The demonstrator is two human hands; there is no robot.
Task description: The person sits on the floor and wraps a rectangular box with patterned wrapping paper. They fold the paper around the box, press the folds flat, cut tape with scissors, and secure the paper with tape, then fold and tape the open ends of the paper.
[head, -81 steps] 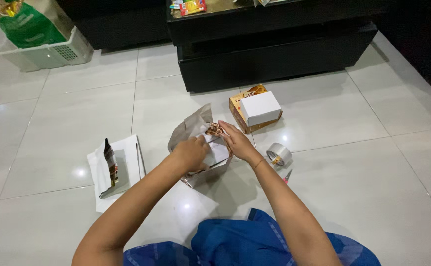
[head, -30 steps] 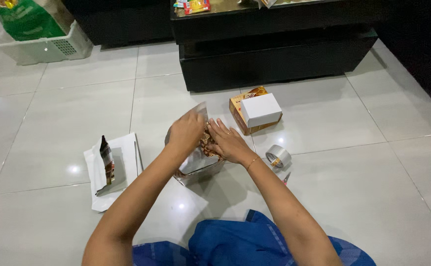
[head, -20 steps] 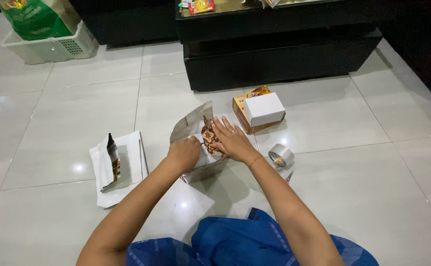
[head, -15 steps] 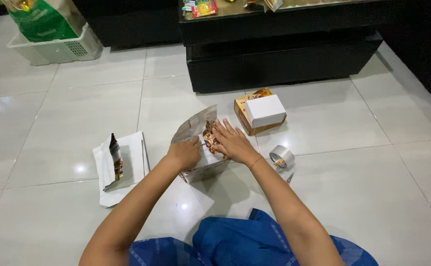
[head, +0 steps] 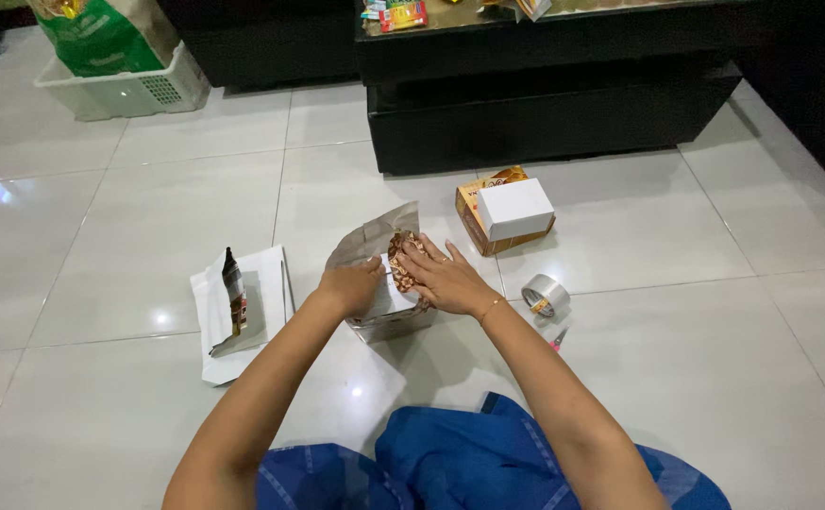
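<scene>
Pressing a wrapped packet into a small box on a slick floor

Starting at the upper left of the frame, a white crate sits well apart from the work. Lower left of centre, loose white sheets lie flat with a dark strip on them. At centre, the left hand pinches the white flap of the small open box, while the right hand lies flat, fingers spread, on the brown patterned packet in it. Right of them sit a white box and a tape roll. Judging by the glossy tiles, the box may skid; uneven pressure could crumple the upright grey paper
</scene>
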